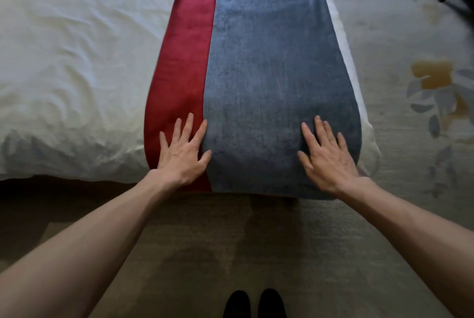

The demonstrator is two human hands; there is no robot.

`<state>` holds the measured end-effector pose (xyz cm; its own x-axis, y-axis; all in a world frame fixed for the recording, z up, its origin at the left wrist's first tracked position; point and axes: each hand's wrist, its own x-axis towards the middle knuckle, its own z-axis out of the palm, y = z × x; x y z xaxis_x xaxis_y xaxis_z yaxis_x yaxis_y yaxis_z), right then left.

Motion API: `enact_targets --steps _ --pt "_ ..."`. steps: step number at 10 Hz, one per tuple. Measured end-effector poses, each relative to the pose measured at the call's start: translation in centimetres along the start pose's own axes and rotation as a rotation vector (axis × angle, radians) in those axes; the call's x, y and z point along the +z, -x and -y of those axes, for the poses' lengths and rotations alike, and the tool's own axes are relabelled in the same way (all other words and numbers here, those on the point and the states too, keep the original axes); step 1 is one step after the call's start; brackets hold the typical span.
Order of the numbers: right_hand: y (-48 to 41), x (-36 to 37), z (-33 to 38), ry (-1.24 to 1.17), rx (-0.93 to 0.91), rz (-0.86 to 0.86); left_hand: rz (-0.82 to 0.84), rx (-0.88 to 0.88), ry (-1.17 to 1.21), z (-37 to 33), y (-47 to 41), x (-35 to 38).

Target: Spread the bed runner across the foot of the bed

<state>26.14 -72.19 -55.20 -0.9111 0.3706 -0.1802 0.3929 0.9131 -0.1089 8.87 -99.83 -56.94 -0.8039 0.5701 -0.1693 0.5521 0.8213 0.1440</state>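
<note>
Soft daylight, dim floor, edges bowed, perhaps slightly blurred.

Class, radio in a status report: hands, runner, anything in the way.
Left hand open, flat on runner. Right hand open, flat on it too. Runner lies smooth over the white duvet. Nothing in the way.

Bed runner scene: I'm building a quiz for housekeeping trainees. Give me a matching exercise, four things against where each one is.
Things:
1. left hand
2. right hand
3. white duvet
4. shoes

Places:
A. on the carpet, below the bed's edge
B. flat on the runner's blue panel
C. left of the runner
D. mostly on the runner's red stripe

Pairs: 1-D, 2-B, 3-C, 4-A
</note>
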Motion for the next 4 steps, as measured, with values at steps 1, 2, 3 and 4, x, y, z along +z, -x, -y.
enact_targets --steps 1,2,3,4 --pt "0.3 0.3 -0.8 -0.028 0.075 0.013 0.009 -0.008 0.034 0.1 0.0 -0.3" --pt "0.1 0.0 -0.2 -0.022 0.092 0.047 0.036 -0.021 0.009 -0.6 0.1 -0.9" --pt "-0.2 -1.2 0.6 -0.009 0.110 0.044 0.013 -0.029 -0.054 -1.1 0.1 -2.1" --pt "-0.6 -3.2 1.5 0.031 0.115 0.037 -0.042 -0.027 -0.051 -2.2 -0.7 -4.9"
